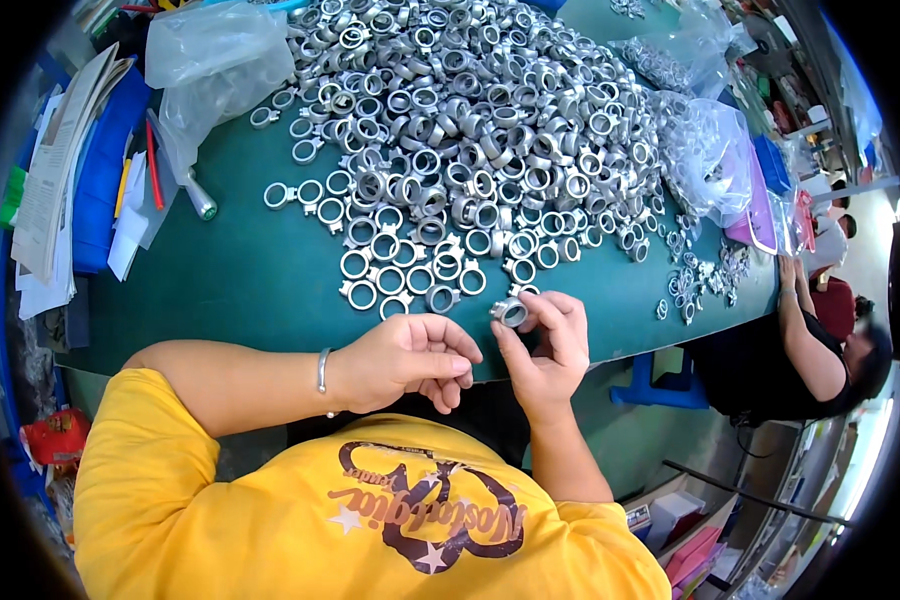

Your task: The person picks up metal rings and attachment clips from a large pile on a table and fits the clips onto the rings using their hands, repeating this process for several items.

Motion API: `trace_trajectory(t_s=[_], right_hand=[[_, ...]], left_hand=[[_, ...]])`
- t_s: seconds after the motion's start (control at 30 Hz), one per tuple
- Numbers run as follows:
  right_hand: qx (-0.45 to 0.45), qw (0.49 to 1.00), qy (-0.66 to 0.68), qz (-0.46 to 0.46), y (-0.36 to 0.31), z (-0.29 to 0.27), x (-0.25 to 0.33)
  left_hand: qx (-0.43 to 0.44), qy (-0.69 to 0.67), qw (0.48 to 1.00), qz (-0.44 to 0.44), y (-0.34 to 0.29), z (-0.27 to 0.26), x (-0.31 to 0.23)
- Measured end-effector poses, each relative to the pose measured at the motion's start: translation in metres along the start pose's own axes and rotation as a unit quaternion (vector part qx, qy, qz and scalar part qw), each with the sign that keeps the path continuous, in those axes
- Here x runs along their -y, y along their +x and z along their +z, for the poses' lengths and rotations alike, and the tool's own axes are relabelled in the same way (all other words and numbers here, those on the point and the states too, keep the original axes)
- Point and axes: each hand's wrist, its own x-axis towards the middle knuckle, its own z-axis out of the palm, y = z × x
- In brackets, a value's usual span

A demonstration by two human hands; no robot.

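My right hand pinches a silver metal ring with a small lug between thumb and fingers, above the table's near edge. To its left, my left hand is closed, thumb and fingertips drawn together. Anything small between those fingertips is hidden from me. The two hands are apart. Just beyond them lie several loose metal rings, flat on the green table. Behind these rises a large heap of similar rings.
Plastic bags lie at the far left, near a blue holder with papers and a red pen. Right of the heap sit a bag of parts and scattered smaller rings. Another person sits at the right beside a blue stool.
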Motion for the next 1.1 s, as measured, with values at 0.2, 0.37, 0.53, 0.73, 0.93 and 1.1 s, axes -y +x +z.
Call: trace_trajectory(t_s=[0.2, 0.37, 0.53, 0.73, 0.93, 1.1], right_hand=[[0.042, 0.997, 0.035, 0.053, -0.002, -0.005, 0.0], [0.058, 0.858, 0.44, 0.259, -0.006, -0.013, -0.003], [0.074, 0.801, 0.524, 0.281, -0.007, -0.016, -0.002], [0.222, 0.967, 0.124, 0.006, 0.002, -0.019, 0.027], [0.065, 0.979, -0.191, -0.023, 0.013, -0.017, 0.0], [0.097, 0.977, -0.188, 0.0, 0.011, -0.019, -0.004]], left_hand=[[0.017, -0.033, 0.999, -0.002, 0.001, -0.001, -0.001], [0.021, -0.042, 0.999, -0.004, 0.002, -0.001, -0.002], [0.026, -0.05, 0.998, -0.006, 0.002, -0.004, -0.001], [0.045, -0.114, 0.991, -0.054, 0.002, 0.003, -0.004], [0.057, -0.083, 0.993, -0.068, 0.005, -0.005, 0.0], [0.052, -0.086, 0.993, -0.064, 0.004, -0.003, -0.003]])
